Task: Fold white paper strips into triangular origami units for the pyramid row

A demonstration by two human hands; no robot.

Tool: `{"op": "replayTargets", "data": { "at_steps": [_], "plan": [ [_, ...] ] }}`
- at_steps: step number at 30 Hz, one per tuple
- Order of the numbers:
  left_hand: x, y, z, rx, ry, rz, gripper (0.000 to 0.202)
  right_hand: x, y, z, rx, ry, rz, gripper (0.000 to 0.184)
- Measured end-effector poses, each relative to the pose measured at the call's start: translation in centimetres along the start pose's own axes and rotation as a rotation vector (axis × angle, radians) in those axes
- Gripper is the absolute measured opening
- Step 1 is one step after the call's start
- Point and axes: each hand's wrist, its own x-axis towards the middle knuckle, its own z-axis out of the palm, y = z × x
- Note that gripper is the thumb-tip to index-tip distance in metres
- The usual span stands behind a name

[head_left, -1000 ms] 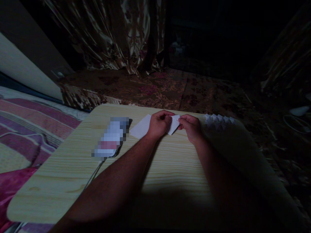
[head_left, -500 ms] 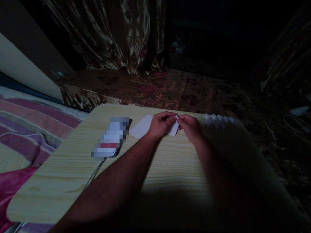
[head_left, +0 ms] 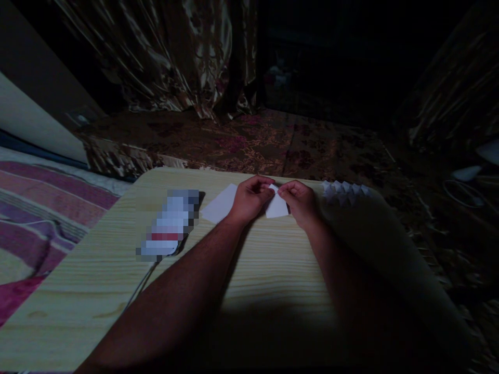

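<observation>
Both forearms (head_left: 187, 280) outstretched, left hand (head_left: 248, 201) and right hand (head_left: 302, 201) near each other, fingers (head_left: 260, 179) curled inward.

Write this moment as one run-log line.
left hand: holding white paper; right hand: holding same paper; at right: white pointed pieces

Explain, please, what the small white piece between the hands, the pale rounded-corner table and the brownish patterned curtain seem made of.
Small white piece: probably matt paper; thin, crisp edges.
Pale rounded-corner table: wood or imitation laminate, smooth; streaky grain.
Brownish patterned curtain: likely satiny fabric; glossy folds.
</observation>
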Motion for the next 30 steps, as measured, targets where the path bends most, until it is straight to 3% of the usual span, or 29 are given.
{"op": "replayTargets", "data": {
  "at_steps": [8,18,30],
  "plan": [
    [0.14,-0.40,-0.21,0.002,0.034,-0.003,0.029,0.08,-0.15,0.39,0.052,0.005,0.025,0.028],
    [0.02,0.19,0.04,0.009,0.085,-0.034,0.029,0.04,-0.13,0.50,0.037,0.004,0.080,0.025],
    [0.08,-0.15,-0.16,0.025,0.029,0.021,0.026,-0.07,-0.24,0.49,0.061,-0.020,0.044,0.024]
  ]
}}
